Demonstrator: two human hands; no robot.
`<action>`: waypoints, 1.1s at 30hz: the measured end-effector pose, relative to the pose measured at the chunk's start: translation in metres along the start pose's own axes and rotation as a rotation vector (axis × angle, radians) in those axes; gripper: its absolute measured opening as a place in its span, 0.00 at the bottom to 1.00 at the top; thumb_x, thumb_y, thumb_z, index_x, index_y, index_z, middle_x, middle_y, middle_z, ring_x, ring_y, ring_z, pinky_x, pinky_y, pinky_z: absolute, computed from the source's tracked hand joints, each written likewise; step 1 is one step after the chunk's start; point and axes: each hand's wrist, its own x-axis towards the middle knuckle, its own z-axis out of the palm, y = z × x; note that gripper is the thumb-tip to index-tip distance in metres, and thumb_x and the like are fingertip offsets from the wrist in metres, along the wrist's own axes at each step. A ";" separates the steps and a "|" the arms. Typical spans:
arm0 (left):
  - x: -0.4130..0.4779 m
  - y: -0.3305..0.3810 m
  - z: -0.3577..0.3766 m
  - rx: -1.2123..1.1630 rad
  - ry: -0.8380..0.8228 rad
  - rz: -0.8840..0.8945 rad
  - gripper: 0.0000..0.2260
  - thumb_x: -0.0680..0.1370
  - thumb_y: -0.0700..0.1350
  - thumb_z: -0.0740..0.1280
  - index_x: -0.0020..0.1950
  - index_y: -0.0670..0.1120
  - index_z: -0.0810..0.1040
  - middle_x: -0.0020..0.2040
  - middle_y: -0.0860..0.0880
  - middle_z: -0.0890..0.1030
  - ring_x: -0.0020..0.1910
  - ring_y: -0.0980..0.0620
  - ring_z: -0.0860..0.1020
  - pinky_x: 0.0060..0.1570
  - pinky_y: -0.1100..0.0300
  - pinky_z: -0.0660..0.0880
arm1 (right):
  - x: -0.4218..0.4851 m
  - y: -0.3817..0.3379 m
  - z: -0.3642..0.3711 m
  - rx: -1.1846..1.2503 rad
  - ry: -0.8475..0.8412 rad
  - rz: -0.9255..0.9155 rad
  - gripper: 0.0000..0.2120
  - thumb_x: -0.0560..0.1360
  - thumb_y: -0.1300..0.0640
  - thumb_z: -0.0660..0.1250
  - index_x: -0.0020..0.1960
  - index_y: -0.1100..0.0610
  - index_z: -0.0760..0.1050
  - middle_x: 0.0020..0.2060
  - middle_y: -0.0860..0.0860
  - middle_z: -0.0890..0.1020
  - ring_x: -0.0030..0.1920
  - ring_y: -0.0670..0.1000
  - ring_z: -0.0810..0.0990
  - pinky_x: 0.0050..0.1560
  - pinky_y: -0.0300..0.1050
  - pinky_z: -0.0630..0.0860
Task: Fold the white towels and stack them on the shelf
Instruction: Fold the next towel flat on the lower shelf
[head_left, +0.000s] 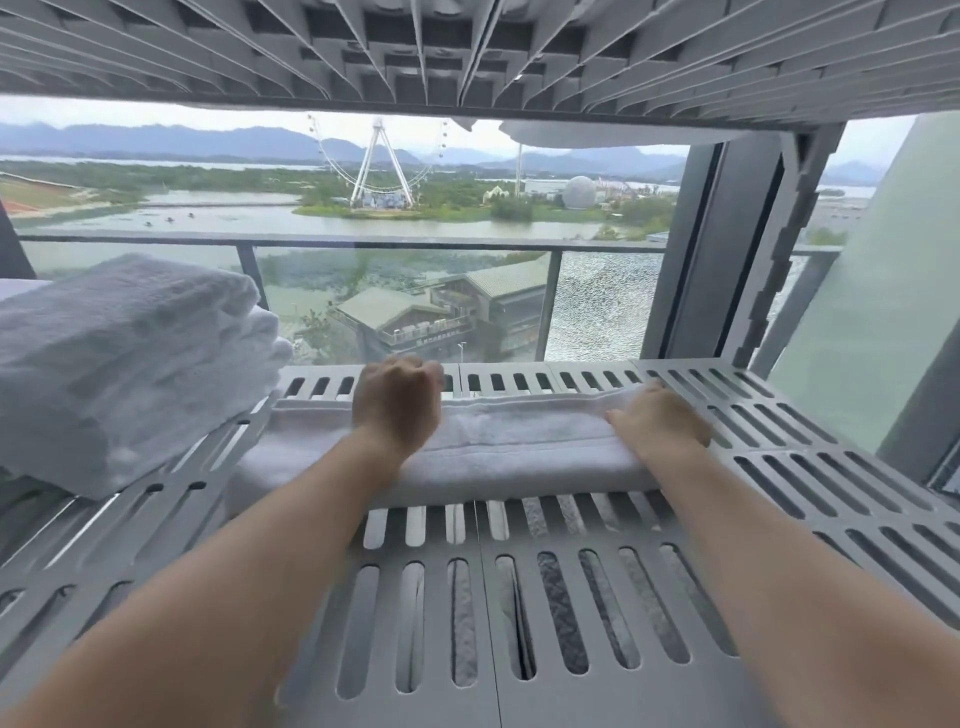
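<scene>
Head view: grey slotted plastic shelf (576, 541) by a window (415, 291) bears a folded white towel (519, 448). Left hand (397, 405) clenched on it, grasp unclear; right hand (660, 423) lies flat.

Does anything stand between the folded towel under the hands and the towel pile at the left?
Nothing visible does. Only bare shelf lies between the towel and the pile.

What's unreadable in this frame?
Head view:
- Left hand and right hand: fingertips hidden behind own knuckles; grip on folded towel unclear.
- Towel stack: cut off by left edge; count unclear.
- Fabric under shelf: only slivers through slots.
- Upper shelf contents: hidden by its underside.
</scene>
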 end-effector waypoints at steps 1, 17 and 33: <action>0.001 0.017 0.000 -0.121 0.002 0.057 0.10 0.81 0.44 0.61 0.53 0.49 0.83 0.46 0.49 0.83 0.44 0.48 0.80 0.50 0.52 0.77 | -0.002 0.002 0.000 0.026 -0.005 -0.002 0.36 0.76 0.35 0.63 0.72 0.60 0.65 0.63 0.58 0.78 0.61 0.60 0.78 0.60 0.55 0.75; -0.006 0.101 0.028 -0.158 -0.551 0.254 0.31 0.76 0.72 0.36 0.78 0.67 0.44 0.82 0.50 0.44 0.80 0.47 0.42 0.75 0.42 0.34 | 0.004 0.035 -0.029 0.066 -0.305 -0.143 0.20 0.77 0.49 0.61 0.64 0.58 0.73 0.61 0.56 0.79 0.59 0.56 0.77 0.60 0.49 0.75; -0.009 0.107 0.019 -0.126 -0.495 0.192 0.26 0.80 0.68 0.43 0.78 0.69 0.48 0.82 0.55 0.48 0.81 0.54 0.48 0.78 0.50 0.40 | 0.007 0.047 -0.036 0.600 -0.433 -0.152 0.16 0.69 0.59 0.70 0.57 0.57 0.79 0.51 0.54 0.84 0.53 0.54 0.82 0.60 0.53 0.77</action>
